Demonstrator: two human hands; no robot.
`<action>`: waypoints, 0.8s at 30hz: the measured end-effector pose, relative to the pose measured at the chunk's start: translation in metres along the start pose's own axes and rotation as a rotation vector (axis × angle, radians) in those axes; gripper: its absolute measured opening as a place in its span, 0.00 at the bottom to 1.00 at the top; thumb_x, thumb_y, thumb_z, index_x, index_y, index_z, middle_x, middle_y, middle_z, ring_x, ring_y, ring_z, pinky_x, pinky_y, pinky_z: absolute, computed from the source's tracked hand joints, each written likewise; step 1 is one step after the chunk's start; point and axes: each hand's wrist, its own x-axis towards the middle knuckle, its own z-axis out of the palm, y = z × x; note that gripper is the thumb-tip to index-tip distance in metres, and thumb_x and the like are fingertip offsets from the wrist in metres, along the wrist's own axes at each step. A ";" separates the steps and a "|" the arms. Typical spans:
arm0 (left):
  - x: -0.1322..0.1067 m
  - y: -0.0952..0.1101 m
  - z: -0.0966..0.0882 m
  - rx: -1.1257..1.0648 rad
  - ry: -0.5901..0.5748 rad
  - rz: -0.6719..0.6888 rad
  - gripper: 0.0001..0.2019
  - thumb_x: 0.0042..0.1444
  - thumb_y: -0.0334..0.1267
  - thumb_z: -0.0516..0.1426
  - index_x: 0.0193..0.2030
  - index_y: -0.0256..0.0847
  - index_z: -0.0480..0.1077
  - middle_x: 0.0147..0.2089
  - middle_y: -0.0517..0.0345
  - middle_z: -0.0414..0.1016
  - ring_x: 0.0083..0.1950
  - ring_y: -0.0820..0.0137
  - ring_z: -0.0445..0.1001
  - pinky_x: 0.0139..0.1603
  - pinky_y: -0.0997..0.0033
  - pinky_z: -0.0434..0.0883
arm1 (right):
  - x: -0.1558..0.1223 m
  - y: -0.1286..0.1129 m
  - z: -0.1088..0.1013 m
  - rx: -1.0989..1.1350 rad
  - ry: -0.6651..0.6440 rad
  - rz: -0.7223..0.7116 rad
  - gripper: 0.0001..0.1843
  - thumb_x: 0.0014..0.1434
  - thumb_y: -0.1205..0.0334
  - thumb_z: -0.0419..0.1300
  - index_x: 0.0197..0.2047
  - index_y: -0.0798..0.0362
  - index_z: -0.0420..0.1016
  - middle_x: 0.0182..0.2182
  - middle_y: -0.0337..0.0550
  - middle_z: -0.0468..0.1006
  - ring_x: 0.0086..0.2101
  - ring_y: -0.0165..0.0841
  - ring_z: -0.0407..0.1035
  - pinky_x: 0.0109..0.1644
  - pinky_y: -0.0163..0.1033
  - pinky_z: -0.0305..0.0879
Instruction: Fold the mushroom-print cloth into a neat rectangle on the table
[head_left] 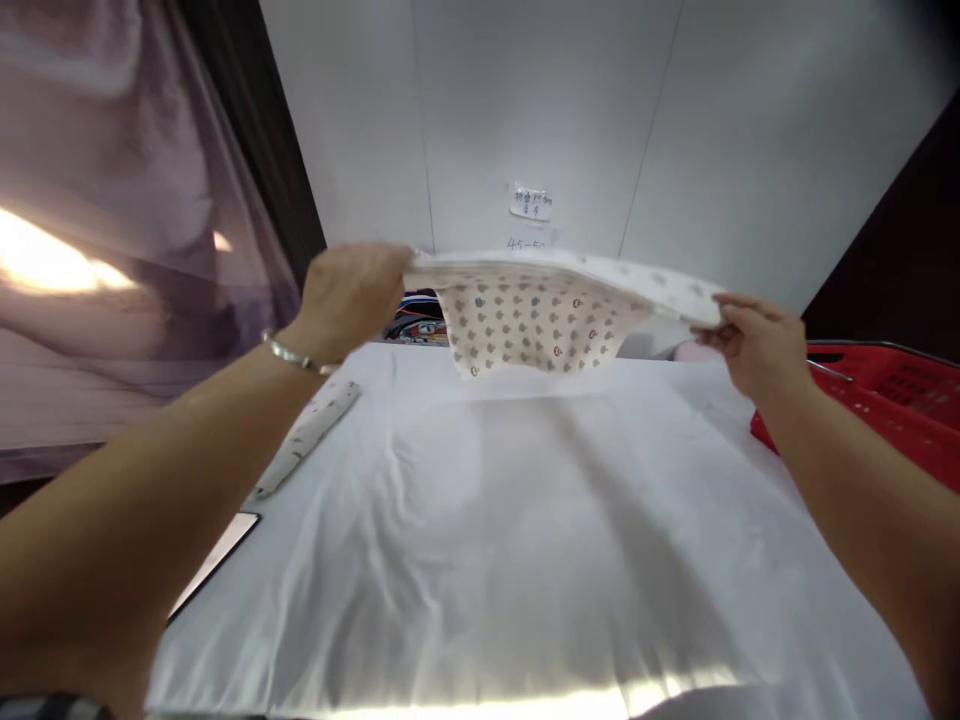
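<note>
A pale cream cloth (525,325) with a small repeating print is stretched between my two hands, above the far part of the white-covered table (450,500). My left hand (356,295) grips its left corner, with a silver bracelet on the wrist; motion blurs these fingers somewhat. At the opposite corner, my right hand (761,340) pinches the edge between thumb and fingers. The middle of the cloth hangs down, its upper edge slightly bowed. Below my left forearm lies a folded printed cloth (311,435), partly hidden by the arm.
A red plastic basket (885,390) stands at the right edge. On the left, a flat dark-edged device (214,565) lies partly under my forearm. Pinkish curtains (97,200) hang at the left. A paper label (531,203) is stuck on the grey wall (480,120) behind.
</note>
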 end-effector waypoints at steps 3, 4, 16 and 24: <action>-0.074 0.017 0.034 0.073 -0.092 0.094 0.11 0.59 0.28 0.46 0.41 0.33 0.69 0.37 0.52 0.73 0.45 0.64 0.71 0.46 0.63 0.63 | -0.057 0.040 -0.027 -0.041 -0.057 0.271 0.05 0.49 0.65 0.62 0.33 0.47 0.76 0.25 0.37 0.76 0.24 0.29 0.68 0.27 0.36 0.70; -0.102 0.025 0.051 0.047 -0.145 0.155 0.11 0.59 0.28 0.47 0.39 0.36 0.70 0.35 0.53 0.73 0.41 0.66 0.72 0.43 0.65 0.64 | -0.080 0.056 -0.035 -0.060 -0.060 0.367 0.06 0.48 0.65 0.63 0.33 0.49 0.76 0.26 0.38 0.77 0.24 0.28 0.68 0.27 0.35 0.70; -0.287 0.088 0.072 -0.174 -0.282 0.100 0.12 0.60 0.28 0.46 0.44 0.39 0.68 0.41 0.53 0.75 0.40 0.68 0.73 0.42 0.66 0.68 | -0.249 0.090 -0.084 -0.214 -0.170 0.879 0.16 0.44 0.57 0.66 0.37 0.54 0.78 0.23 0.40 0.75 0.21 0.30 0.66 0.26 0.35 0.66; -0.309 0.080 0.015 -0.315 -0.515 -0.007 0.14 0.55 0.30 0.49 0.43 0.48 0.71 0.39 0.60 0.77 0.38 0.71 0.75 0.39 0.74 0.69 | -0.264 0.042 -0.102 -0.314 -0.340 0.975 0.19 0.44 0.47 0.64 0.36 0.52 0.79 0.27 0.42 0.77 0.19 0.30 0.65 0.24 0.36 0.65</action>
